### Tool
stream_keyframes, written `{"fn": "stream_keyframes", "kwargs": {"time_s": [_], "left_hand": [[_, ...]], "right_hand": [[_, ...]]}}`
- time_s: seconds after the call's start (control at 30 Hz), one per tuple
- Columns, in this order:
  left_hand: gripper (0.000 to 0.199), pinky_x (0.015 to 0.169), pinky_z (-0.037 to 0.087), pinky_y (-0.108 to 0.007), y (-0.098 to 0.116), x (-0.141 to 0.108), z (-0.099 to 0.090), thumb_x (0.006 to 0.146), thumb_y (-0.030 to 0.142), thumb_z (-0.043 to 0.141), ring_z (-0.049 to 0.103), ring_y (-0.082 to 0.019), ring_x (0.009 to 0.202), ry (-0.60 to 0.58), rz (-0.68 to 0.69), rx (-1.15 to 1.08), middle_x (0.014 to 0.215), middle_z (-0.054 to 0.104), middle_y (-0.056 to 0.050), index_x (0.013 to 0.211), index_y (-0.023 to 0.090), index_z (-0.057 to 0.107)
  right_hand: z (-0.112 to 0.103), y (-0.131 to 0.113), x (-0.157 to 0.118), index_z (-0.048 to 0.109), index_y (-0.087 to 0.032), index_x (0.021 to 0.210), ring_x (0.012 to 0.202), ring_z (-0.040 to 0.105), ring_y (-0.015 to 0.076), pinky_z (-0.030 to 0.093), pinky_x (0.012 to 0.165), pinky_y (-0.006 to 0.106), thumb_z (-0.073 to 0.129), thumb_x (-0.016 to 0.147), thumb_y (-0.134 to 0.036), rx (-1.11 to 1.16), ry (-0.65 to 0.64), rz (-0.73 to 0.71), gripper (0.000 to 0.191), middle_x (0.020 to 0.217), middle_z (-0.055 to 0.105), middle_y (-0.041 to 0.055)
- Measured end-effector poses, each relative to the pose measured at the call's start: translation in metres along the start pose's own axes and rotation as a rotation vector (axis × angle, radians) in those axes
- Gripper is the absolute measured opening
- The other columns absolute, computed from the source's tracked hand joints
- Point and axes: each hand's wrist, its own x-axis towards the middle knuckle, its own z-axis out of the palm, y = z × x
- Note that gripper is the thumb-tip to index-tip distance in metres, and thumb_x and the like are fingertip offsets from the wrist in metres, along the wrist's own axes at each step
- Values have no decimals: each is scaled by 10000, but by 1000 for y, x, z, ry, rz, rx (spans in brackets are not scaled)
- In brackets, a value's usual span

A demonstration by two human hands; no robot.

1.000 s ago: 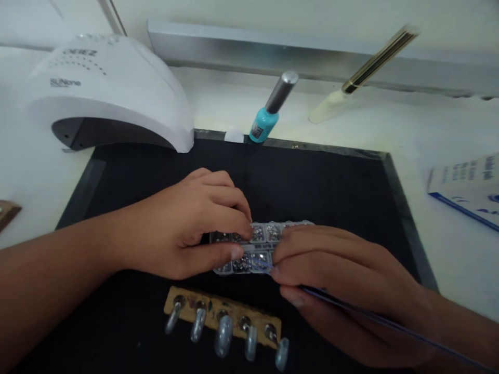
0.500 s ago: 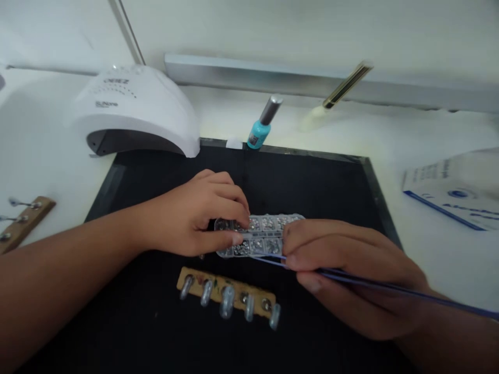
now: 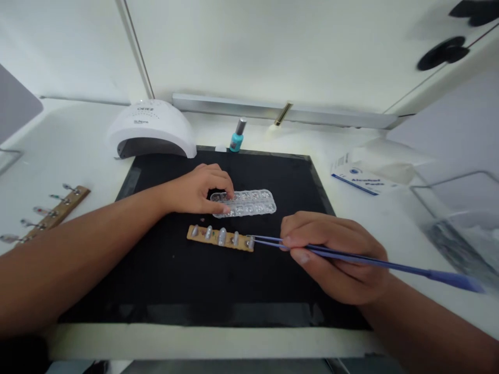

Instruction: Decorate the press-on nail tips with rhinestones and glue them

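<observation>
Thumb and fingers of my left hand (image 3: pixel 195 189) grip the left end of a clear rhinestone case (image 3: pixel 255 203), which is divided into small compartments. My right hand (image 3: pixel 335 254) pinches a pair of blue-purple tweezers (image 3: pixel 374 263). Their thin points reach the rightmost nail tip (image 3: pixel 251 242) on a wooden stand (image 3: pixel 200 237); whether a stone sits between the points is too small to tell. Several shiny silver-grey nail tips stand in a row on that stand, just in front of the case.
A black mat (image 3: pixel 156 280) lies under the work. Behind it are a white nail lamp (image 3: pixel 156 122), a turquoise polish bottle (image 3: pixel 236 140) and a gold-capped bottle (image 3: pixel 283 114). A second nail-tip stand (image 3: pixel 64 210) lies left; an alcohol pads box (image 3: pixel 356 179) lies right.
The tweezers have gone from the case's front edge to the right end of the nail-tip stand. My left hand stays on the case. The camera view has shifted and shows more.
</observation>
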Motion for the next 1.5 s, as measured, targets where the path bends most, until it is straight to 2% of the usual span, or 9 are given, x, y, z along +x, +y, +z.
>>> {"fn": "stream_keyframes", "kwargs": {"time_s": [0.2,0.5,0.7,1.13,1.5], "left_hand": [[279,957,370,-396,-2,0,-1,831,434,740,576,-241,1037,4,10,12,1074,705,-55,988,206,712],[327,968,353,-391,1,2,-1,830,461,749,562,-238,1045,-44,14,54,1088,680,-57,1003,193,680],[346,947,354,-394,6,2,-2,813,460,766,563,-244,1024,-52,19,89,1073,675,-60,1005,186,675],[346,953,359,-396,6,2,-3,819,465,756,575,-255,1032,-58,30,107,1071,679,-64,1001,183,669],[340,949,368,-409,7,2,-4,816,466,755,569,-254,1030,-63,19,102,1079,683,-63,1002,195,666]], "right_hand": [[12,7,-4,621,-166,951,680,618,130,543,595,248,553,866,-20,-16,5,-7,182,752,627,34],[9,13,-17,636,-158,978,770,675,163,614,704,287,573,877,-41,3,8,57,167,788,682,62],[10,14,-18,629,-156,994,798,677,157,621,778,298,575,885,-40,-19,-58,85,168,818,705,63],[10,12,-18,610,-154,987,805,670,129,609,814,268,572,910,-62,-53,-84,118,126,856,694,46],[10,12,-17,613,-177,997,791,692,145,626,792,277,588,901,-78,-59,-89,107,140,838,711,48]]}}
